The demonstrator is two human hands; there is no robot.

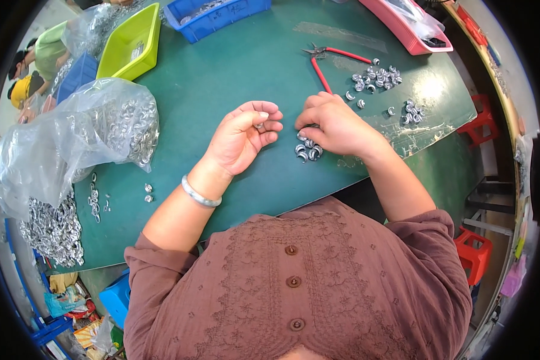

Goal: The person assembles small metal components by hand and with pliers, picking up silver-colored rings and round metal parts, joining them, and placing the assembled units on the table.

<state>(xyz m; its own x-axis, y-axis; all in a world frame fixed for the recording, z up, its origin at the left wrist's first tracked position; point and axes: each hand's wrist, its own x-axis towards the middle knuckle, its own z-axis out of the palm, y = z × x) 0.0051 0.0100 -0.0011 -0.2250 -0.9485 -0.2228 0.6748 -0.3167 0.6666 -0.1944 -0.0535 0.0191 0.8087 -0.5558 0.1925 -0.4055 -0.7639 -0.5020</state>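
My left hand (240,137) is raised over the green table, palm turned inward, with its fingers curled toward the thumb. A small shiny bit shows between the thumb and fingers; whether it is a held part or a finger ring I cannot tell. To its right, my right hand (333,123) has its fingers pinched down at a small pile of curved silver metal pieces (311,151). Whatever lies between those fingertips is hidden. Beyond the right hand lie red-handled pliers (321,73), jaws pointing left. More curved silver pieces (378,78) are scattered to the right.
Clear plastic bags (72,123) with silver parts stand at the left, above a heap of metal links (54,231). A lime-green bin (117,63), a blue bin (219,23) and a pink bin (396,27) line the far side. Red stools (474,255) stand at right.
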